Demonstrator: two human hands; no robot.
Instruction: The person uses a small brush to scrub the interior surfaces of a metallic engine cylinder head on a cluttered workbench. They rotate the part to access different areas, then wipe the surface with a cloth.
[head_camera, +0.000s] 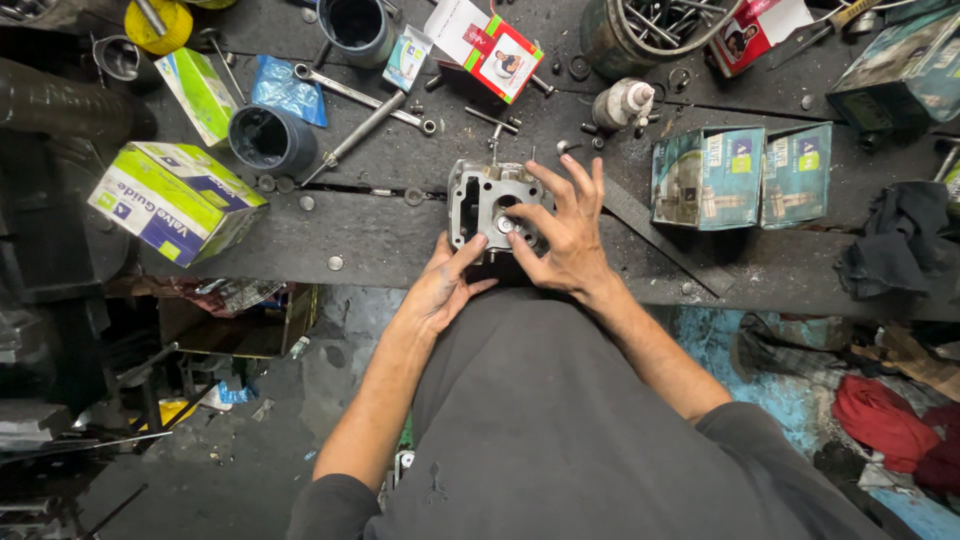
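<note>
Steadying engine cylinder head (478, 205), both hands, bolts in tin (640, 30)

We had one cam only, head-worn, looking almost straight down over the chest at the bench (380, 240). It faced the bench edge from the person's side, so the far side sat at the top of frame and the floor (250, 450) at the bottom. It sat close: forearms and shirt (540, 430) filled the lower middle, with both hands approx. centre frame. No 2nd view, so nothing overlapped.
</note>
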